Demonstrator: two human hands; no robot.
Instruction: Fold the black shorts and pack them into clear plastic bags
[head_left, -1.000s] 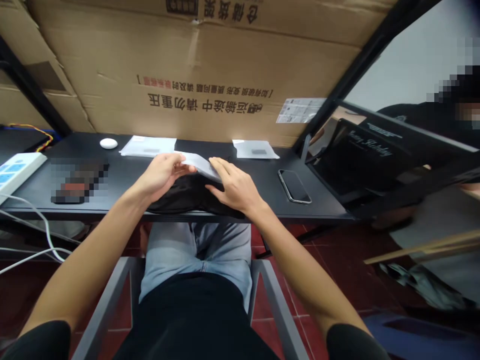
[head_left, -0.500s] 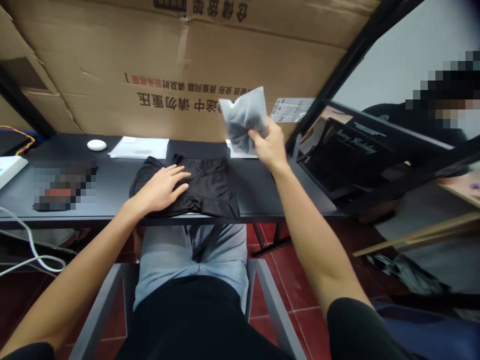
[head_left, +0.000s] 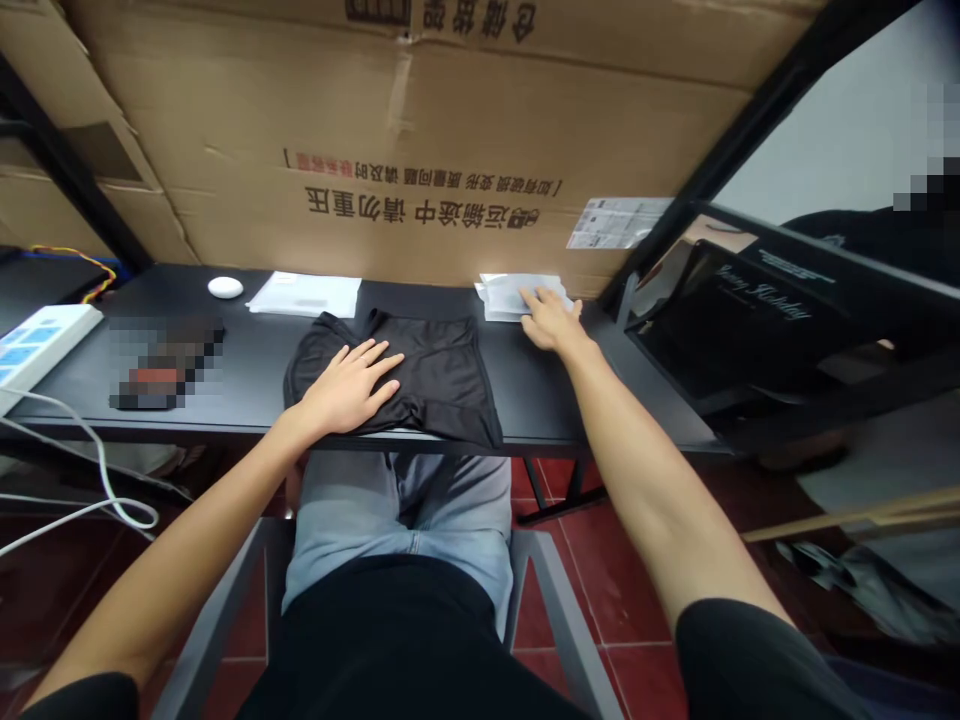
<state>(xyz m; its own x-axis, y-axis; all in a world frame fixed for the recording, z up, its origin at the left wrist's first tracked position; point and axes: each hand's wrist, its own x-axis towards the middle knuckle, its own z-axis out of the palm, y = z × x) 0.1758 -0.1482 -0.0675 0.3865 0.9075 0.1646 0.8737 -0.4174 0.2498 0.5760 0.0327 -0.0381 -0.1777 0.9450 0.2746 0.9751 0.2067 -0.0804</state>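
A black garment (head_left: 442, 365), which looks like a pair of shorts, lies spread near the front edge of the dark table. My left hand (head_left: 356, 385) rests flat on its left part, fingers spread and holding nothing. At the back right of the table, several white translucent plastic bags (head_left: 495, 298) lie in a small pile. My right hand (head_left: 553, 320) reaches onto the pile with fingers stretched out, fingertips on the top bag. Part of the pile is hidden under that hand.
Flat white packets (head_left: 304, 295) and a white mouse-like object (head_left: 225, 288) lie at the back left. Further left are a blurred-out dark object (head_left: 166, 365) and a white power strip (head_left: 45, 345). A cardboard wall (head_left: 450, 120) stands behind; a black bag (head_left: 750, 330) and a person (head_left: 862, 240) are to the right.
The frosted bag with dark contents that my right hand held up is out of sight. That hand has come down onto the white bags. My left hand stays on the garment; the view has shifted.
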